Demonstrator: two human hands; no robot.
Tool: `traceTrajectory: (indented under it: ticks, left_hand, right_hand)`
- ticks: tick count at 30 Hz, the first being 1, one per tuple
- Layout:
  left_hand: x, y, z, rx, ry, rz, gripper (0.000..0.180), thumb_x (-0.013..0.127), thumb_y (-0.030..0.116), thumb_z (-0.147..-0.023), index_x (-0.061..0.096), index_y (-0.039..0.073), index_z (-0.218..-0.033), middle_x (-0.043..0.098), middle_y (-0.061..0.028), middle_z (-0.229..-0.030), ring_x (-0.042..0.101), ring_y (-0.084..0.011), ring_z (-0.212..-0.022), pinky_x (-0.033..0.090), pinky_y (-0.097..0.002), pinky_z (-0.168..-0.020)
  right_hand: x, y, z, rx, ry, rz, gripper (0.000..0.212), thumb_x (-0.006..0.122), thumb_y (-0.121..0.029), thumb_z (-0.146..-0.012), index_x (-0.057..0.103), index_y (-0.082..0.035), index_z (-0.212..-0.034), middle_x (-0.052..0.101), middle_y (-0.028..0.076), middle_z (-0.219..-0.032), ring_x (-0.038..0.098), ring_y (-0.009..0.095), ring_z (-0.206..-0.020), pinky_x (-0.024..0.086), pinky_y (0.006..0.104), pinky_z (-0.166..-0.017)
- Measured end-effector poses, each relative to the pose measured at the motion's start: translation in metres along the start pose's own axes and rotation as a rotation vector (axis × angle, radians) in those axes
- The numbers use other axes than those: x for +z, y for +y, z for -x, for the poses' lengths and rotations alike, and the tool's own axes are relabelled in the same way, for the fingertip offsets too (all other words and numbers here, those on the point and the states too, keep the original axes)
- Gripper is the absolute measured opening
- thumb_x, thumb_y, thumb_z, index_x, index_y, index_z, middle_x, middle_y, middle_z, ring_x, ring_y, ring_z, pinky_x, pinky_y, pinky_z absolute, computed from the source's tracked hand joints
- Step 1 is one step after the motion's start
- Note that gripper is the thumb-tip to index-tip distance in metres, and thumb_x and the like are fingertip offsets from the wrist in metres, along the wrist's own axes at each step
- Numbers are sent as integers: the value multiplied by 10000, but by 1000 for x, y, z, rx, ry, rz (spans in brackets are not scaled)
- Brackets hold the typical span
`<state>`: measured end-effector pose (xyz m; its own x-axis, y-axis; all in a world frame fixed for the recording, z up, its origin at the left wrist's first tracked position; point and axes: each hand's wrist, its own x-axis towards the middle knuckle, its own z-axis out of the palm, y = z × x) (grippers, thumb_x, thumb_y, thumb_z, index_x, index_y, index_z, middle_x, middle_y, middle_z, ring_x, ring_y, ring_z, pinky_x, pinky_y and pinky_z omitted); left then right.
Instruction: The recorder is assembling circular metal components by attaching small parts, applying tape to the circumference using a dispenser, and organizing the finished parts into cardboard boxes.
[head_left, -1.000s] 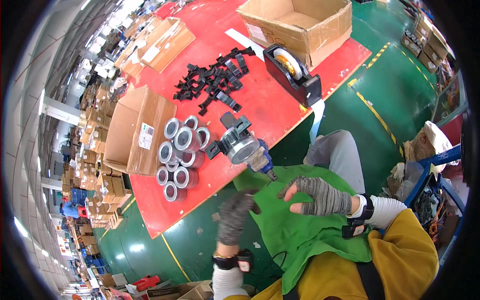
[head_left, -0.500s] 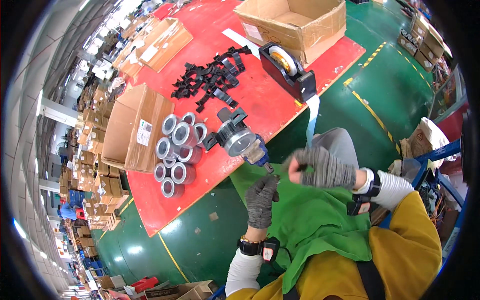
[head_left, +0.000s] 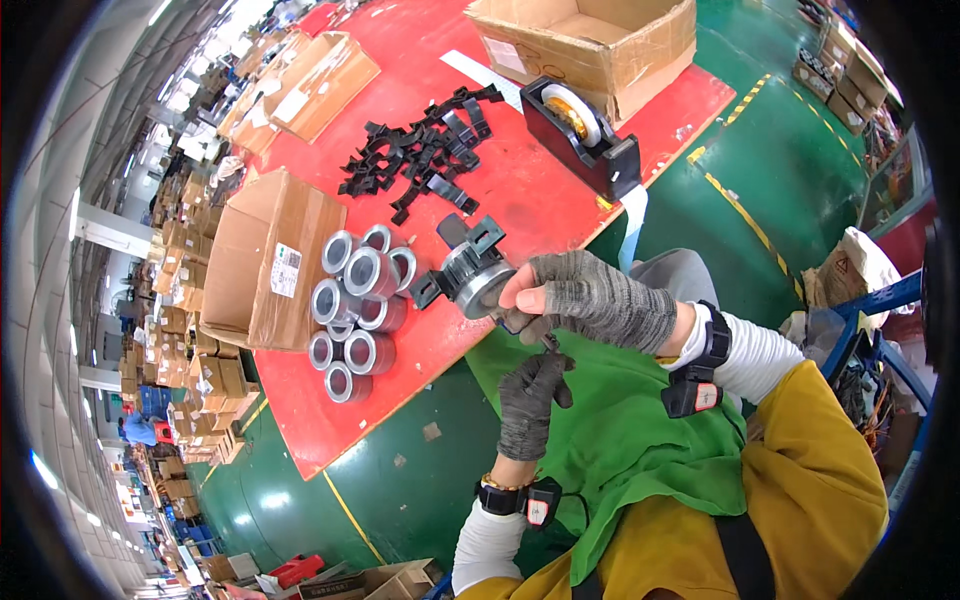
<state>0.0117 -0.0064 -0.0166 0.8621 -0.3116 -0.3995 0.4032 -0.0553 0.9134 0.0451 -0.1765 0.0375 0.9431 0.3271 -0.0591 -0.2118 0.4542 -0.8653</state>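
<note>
A grey-rimmed ring (head_left: 484,290) sits in a black clamp-like holder (head_left: 462,262) at the table's near edge. My right hand (head_left: 600,300), in a grey fingerless glove, is closed at the ring's right side, thumb and forefinger pressed together against its rim. Whatever they pinch is hidden. Behind those fingers, the blue body below the ring is mostly covered. Just under it, my left hand (head_left: 530,405) is closed, its fingertips near a small dark tip; what it holds, if anything, I cannot make out.
Several grey-rimmed rings (head_left: 368,352) are stacked on the red table (head_left: 300,420) beside an open carton (head_left: 265,255). Black clips (head_left: 420,160) lie in a heap farther back. A black tape dispenser (head_left: 580,140) trails a white strip; behind it stands a bigger carton (head_left: 600,55).
My right hand has moved left, from beside the blue body to the ring's rim, covering most of that body. My left hand stays closed below, shifted only slightly.
</note>
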Motion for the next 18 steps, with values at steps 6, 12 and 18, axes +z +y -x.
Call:
traceTrajectory:
  ticks: [6,12,18]
  left_hand:
    - [-63,30,-10,67,-147,-299,292,560,272,-865,634,-4,-920,598,-57,-667,561,-141,-668,419,-253,-664]
    - [-116,84,-75,451,91,-376,273,556,223,-870,602,1,-1021,616,-75,-887,572,-144,-777,450,-293,-767]
    - [-104,118,-125,436,-358,-403,274,543,168,-880,577,-17,-1080,609,-75,-952,568,-165,-867,462,-297,-799]
  right_hand:
    - [17,29,2,-96,-114,-644,302,563,-227,-874,533,-41,-1110,584,90,-1063,577,186,-998,473,328,-872]
    - [40,41,-23,-239,-92,-860,332,536,-290,-884,545,-102,-1158,545,153,-1142,538,268,-1086,474,377,-883]
    - [37,52,-30,-263,-176,-1026,363,510,-319,-900,524,-57,-1152,547,132,-1146,571,293,-1045,504,397,-856]
